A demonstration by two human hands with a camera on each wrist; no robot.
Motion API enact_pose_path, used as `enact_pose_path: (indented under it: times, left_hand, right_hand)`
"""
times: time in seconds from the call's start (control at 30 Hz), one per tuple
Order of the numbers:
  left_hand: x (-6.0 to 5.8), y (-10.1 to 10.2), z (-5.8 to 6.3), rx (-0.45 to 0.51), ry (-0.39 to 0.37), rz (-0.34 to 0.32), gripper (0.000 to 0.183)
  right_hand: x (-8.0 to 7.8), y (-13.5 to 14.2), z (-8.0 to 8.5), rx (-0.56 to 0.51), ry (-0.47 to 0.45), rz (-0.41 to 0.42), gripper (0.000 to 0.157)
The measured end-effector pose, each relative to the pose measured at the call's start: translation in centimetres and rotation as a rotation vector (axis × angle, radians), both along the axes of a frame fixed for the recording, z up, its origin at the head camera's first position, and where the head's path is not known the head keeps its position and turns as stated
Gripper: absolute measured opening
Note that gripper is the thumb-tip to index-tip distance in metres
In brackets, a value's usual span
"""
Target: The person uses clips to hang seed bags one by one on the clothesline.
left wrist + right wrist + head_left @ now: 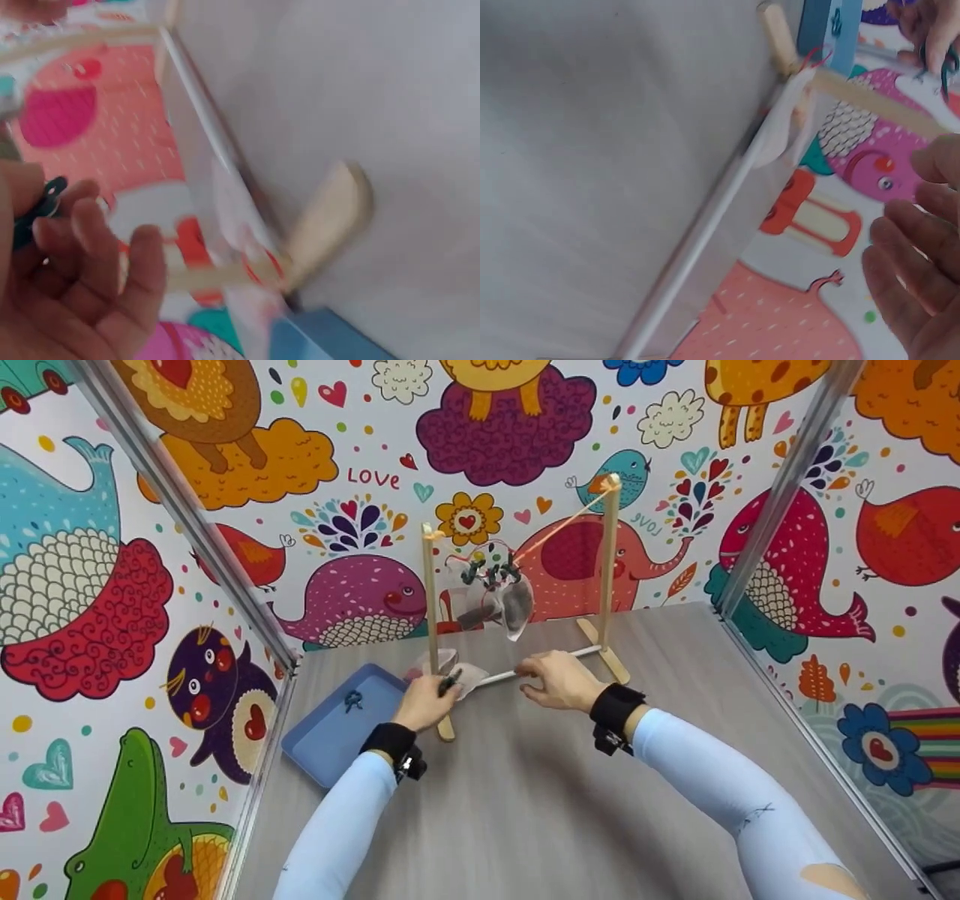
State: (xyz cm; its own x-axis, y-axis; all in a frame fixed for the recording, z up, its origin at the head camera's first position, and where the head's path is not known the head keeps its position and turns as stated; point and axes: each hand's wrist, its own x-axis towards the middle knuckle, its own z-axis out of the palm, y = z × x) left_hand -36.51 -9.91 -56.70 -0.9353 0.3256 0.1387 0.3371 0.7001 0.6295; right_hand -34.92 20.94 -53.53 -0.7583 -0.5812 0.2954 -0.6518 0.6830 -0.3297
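Hands apart. Left hand [426, 701] pinches small dark-green plastic clip [450, 683], likely for control; right hand [561, 681], at its three o'clock, loosely bent, grips nothing. Blue rectangular tray [330, 746], nine o'clock, apparently keeps another clip [353, 700] handy. One o'clock: orange string [562, 527] suspends sheer pale cloth-like pieces [517, 609].

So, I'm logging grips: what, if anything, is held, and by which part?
The left hand holds a dark green clip, but which part is gripped can't be told; the right hand appears to hold nothing.

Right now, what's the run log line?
left hand: holds dark-green clip-like piece | right hand: empty, near white rod | blue rectangular tray: another dark piece inside
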Motion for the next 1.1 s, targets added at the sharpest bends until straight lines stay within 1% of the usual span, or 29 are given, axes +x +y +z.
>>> enact_pose_path:
  times: [0.13, 0.17, 0.23, 0.3, 0.37, 0.47, 0.53, 0.6, 0.67, 0.73, 0.77, 0.83, 0.87, 0.9, 0.93, 0.97, 1.0, 1.03, 1.07, 1.1]
  left_hand:
    - [0.5, 2.3, 1.2, 0.013, -0.085, -0.147, 0.037]
    - [0.6, 2.7, 1.4, 0.026, -0.107, -0.184, 0.037]
    - [0.8, 3.4, 1.7, 0.056, -0.162, -0.25, 0.038]
    - [1.0, 3.7, 1.8, 0.088, -0.222, -0.3, 0.04]
    - [1.1, 3.8, 1.8, 0.121, -0.274, -0.335, 0.042]
    - [1.1, 3.9, 1.5, 0.181, -0.344, -0.374, 0.043]
    - [1.1, 3.8, 1.3, 0.215, -0.377, -0.385, 0.043]
    - [1.0, 3.8, 1.0, 0.248, -0.398, -0.385, 0.043]
    - [1.0, 3.7, 0.9, 0.26, -0.401, -0.359, 0.045]
    - [0.8, 3.5, 0.7, 0.287, -0.399, -0.311, 0.048]
    - [0.7, 3.3, 0.5, 0.308, -0.393, -0.271, 0.049]
    - [0.5, 2.8, 0.1, 0.347, -0.364, -0.16, 0.051]
    - [0.3, 2.4, -0.3, 0.361, -0.329, -0.097, 0.051]
    - [0.0, 2.1, -0.7, 0.357, -0.27, -0.036, 0.049]
    - [-0.2, 1.7, -1.2, 0.332, -0.202, 0.02, 0.046]
    - [-0.4, 1.4, -1.6, 0.278, -0.128, 0.074, 0.042]
    - [-0.6, 1.1, -2.2, 0.204, -0.055, 0.116, 0.036]
    - [-0.9, 0.8, -2.8, 0.113, 0.018, 0.144, 0.029]
    - [-1.0, 0.6, -3.3, 0.009, 0.079, 0.157, 0.022]
    - [-1.1, 0.4, -3.9, -0.099, 0.132, 0.153, 0.016]
  right_hand:
    - [0.1, -1.3, 0.4, 0.014, 0.036, 0.051, 0.05]
    - [0.1, -1.5, 0.4, 0.024, 0.044, 0.066, 0.052]
    - [0.2, -1.9, 0.2, 0.044, 0.064, 0.095, 0.052]
    - [0.3, -2.0, 0.0, 0.056, 0.099, 0.124, 0.046]
    - [0.5, -1.9, -0.4, 0.079, 0.16, 0.151, 0.04]
    - [0.7, -1.7, -0.9, 0.105, 0.264, 0.176, 0.041]
    - [0.7, -1.6, -1.2, 0.118, 0.325, 0.19, 0.042]
    - [0.7, -1.6, -1.3, 0.121, 0.366, 0.193, 0.041]
    - [0.6, -1.6, -1.4, 0.129, 0.398, 0.188, 0.038]
    - [0.5, -1.4, -1.5, 0.138, 0.412, 0.174, 0.034]
    - [0.4, -1.3, -1.5, 0.139, 0.409, 0.165, 0.032]
    - [0.2, -1.0, -1.6, 0.131, 0.392, 0.153, 0.028]
    - [0.1, -0.8, -1.6, 0.118, 0.375, 0.15, 0.024]
    - [0.0, -0.5, -1.6, 0.108, 0.359, 0.15, 0.02]
    - [-0.1, -0.3, -1.7, 0.094, 0.344, 0.152, 0.016]
    - [-0.2, 0.0, -1.8, 0.083, 0.33, 0.154, 0.012]
    - [-0.3, 0.3, -2.0, 0.074, 0.323, 0.158, 0.009]
    - [-0.4, 0.5, -2.1, 0.07, 0.322, 0.161, 0.007]
    - [-0.4, 0.8, -2.3, 0.067, 0.32, 0.163, 0.006]
    - [-0.5, 1.0, -2.6, 0.073, 0.324, 0.162, 0.005]
